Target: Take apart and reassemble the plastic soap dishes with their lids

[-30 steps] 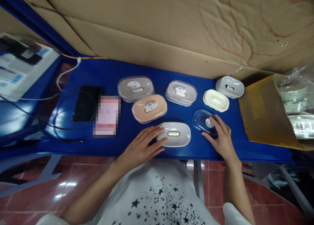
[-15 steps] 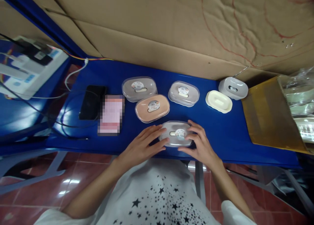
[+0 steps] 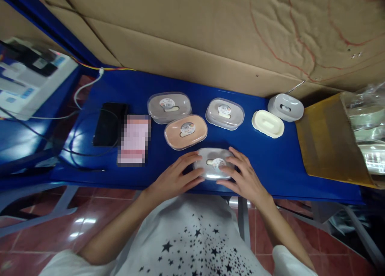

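A grey oval box with a clear lid and a round sticker (image 3: 214,172) lies at the table's front edge between my hands. My left hand (image 3: 177,175) grips its left end, fingers on the lid and rim. Around its right end are the fingers of my right hand (image 3: 243,172). Behind it sit a peach box (image 3: 173,136), a grey lidded box (image 3: 155,107) and another grey lidded box (image 3: 237,117). Farther right, a cream oval piece (image 3: 267,124) lies beside a small grey container (image 3: 294,107).
On the blue table (image 3: 270,163) a black phone (image 3: 105,125) and a blurred pink-screened device (image 3: 134,139) lie at left, with cables. A white power unit (image 3: 39,95) is far left. An open carton (image 3: 325,147) holding wrapped pieces stands at right.
The fingers of my right hand have shifted slightly left over the lid. Both hands stay on the grey box, and the view has shifted a little.
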Demonstrator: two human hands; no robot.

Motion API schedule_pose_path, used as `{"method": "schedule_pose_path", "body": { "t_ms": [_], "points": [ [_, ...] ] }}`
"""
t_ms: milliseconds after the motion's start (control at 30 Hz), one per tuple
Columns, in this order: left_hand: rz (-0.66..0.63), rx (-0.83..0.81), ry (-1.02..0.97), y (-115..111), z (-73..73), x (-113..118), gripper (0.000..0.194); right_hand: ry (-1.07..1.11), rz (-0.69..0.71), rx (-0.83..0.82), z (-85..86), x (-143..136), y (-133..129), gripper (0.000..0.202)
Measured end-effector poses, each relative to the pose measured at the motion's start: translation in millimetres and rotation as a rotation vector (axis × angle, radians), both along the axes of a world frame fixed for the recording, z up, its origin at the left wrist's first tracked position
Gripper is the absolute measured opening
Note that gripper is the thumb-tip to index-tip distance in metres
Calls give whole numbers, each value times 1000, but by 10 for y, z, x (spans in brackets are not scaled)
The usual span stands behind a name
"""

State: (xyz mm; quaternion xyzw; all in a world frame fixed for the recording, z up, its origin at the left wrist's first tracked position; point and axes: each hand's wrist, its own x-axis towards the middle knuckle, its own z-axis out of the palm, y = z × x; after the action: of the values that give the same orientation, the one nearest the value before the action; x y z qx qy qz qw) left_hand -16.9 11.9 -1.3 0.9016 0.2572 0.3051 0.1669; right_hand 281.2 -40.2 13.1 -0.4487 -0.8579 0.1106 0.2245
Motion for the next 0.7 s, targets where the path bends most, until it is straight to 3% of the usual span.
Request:
{"method": "schedule_pose_path", "body": {
  "t_ms": [233,467,567,633,700],
  "points": [
    [51,-60,3,-20,-61,-40,46,-44,8,23,-4,17,-1,44],
    [27,-57,32,-8,-40,-21,37,33,16,64,-120,-27,-26,50],
    [42,-38,19,0,-44,-11,39,7,27,28,-100,108,31,57],
    [59,-19,25,3,-44,5,40,-31,-80,-1,-64,320,125,60],
    [81,8,52,3,-30,36,39,-91,-318,-4,-41,602,233,64]
  ]
}}
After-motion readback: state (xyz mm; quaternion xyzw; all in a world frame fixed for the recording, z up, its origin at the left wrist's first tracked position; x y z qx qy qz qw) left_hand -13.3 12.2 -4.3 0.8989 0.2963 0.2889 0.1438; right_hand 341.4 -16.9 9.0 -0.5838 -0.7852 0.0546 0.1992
